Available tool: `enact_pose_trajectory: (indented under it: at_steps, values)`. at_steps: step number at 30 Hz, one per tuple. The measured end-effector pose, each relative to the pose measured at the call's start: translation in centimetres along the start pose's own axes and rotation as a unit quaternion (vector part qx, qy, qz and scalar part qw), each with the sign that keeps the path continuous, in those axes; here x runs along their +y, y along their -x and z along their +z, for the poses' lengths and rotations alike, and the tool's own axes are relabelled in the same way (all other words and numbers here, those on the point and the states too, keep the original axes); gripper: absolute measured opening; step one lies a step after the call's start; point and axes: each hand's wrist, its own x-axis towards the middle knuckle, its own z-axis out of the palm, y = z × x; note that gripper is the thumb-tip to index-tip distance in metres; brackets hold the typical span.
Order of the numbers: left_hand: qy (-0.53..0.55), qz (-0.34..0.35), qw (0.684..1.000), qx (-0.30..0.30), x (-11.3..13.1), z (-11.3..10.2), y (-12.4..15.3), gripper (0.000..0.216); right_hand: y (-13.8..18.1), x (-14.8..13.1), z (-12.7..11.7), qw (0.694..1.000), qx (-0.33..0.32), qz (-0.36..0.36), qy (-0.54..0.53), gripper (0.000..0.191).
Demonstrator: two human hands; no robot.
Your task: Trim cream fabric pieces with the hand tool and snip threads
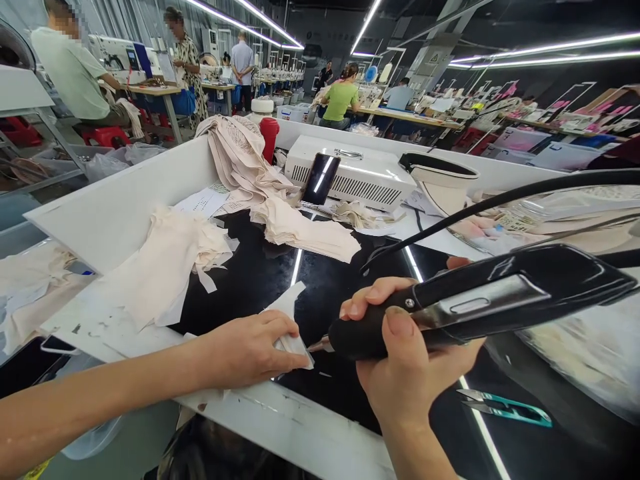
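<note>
Between the thumb and fingers of my left hand [255, 347] is a small white folded fabric piece [289, 303], held over the black tabletop [240, 293]. My right hand [415, 353] is wrapped round a black corded hand tool [480, 300] with a metal lever on its side. The tool's narrow metal tip [321, 345] points left and reaches the edge of the fabric; I cannot tell whether it touches. Teal thread snips [507, 407] lie to the right of my right hand. A stack of cream fabric pieces [310, 233] lies beyond both hands.
More cream fabric [165, 260] is piled at the left. A phone [321, 179] leans on a white vented box [350, 167] at the back. The tool's black cable [500, 200] arcs across the right side. White panels [125, 193] border the table. Several people sit or stand farther off.
</note>
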Motion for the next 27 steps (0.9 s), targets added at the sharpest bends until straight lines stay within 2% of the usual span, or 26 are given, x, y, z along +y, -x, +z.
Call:
enact_pose_trajectory:
  at_steps: [7,15,27]
  values:
    - [0.003,-0.001,1.000,0.013,-0.08,0.07,0.03,0.028,0.12,0.01,-0.02,0.999,-0.007,-0.006,0.032,0.046]
    - [0.002,0.001,1.000,0.021,0.01,0.16,0.16,0.026,-0.56,0.69,0.22,1.000,0.013,-0.026,-0.001,0.051]
    - [0.003,-0.007,1.000,0.019,-0.06,0.23,0.09,0.026,-0.35,-0.08,0.17,1.000,0.009,-0.007,0.015,0.046]
